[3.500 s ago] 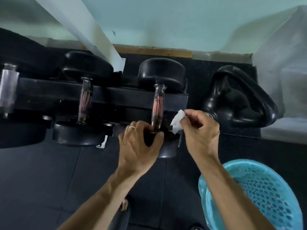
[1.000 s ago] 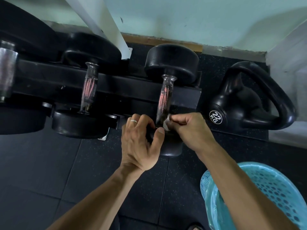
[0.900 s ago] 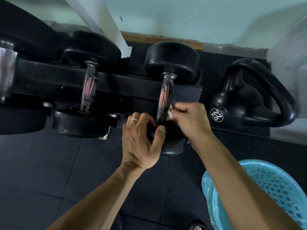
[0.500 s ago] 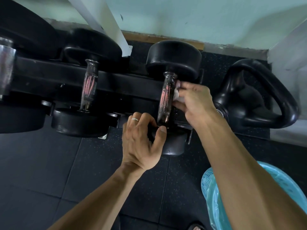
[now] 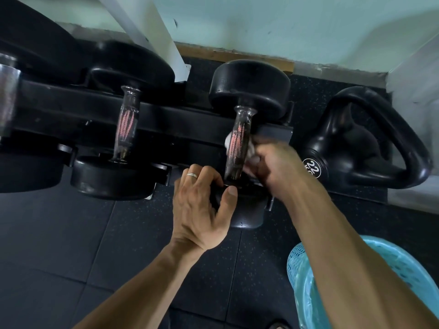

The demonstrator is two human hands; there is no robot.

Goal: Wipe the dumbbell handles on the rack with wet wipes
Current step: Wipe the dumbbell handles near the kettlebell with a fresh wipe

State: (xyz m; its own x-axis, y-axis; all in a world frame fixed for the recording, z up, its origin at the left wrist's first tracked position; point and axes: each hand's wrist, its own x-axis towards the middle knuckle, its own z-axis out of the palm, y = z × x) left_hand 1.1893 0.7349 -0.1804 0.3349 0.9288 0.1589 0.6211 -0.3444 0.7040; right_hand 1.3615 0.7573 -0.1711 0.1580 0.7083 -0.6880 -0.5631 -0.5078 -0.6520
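Note:
A black dumbbell with a shiny knurled handle [image 5: 237, 143] lies on the black rack [image 5: 166, 119], one head at the back and one at the front. My left hand [image 5: 202, 205] grips the near dumbbell head [image 5: 247, 210], thumb on its rim. My right hand [image 5: 278, 167], blurred by motion, pinches a white wet wipe [image 5: 250, 150] against the right side and back of that handle, about halfway along. A bit of wipe shows on the handle's left side too. A second dumbbell handle [image 5: 127, 124] lies to the left.
A black 22 kg kettlebell [image 5: 361, 148] stands on the floor right of the rack. A turquoise mesh basket [image 5: 306, 281] sits at lower right, under my right forearm. A white slanted post [image 5: 152, 32] rises behind the rack. Dark rubber floor tiles lie below.
My right hand with the wipe slid up the handle toward the back head, then came back down to mid-handle. The left hand kept its grip on the near head.

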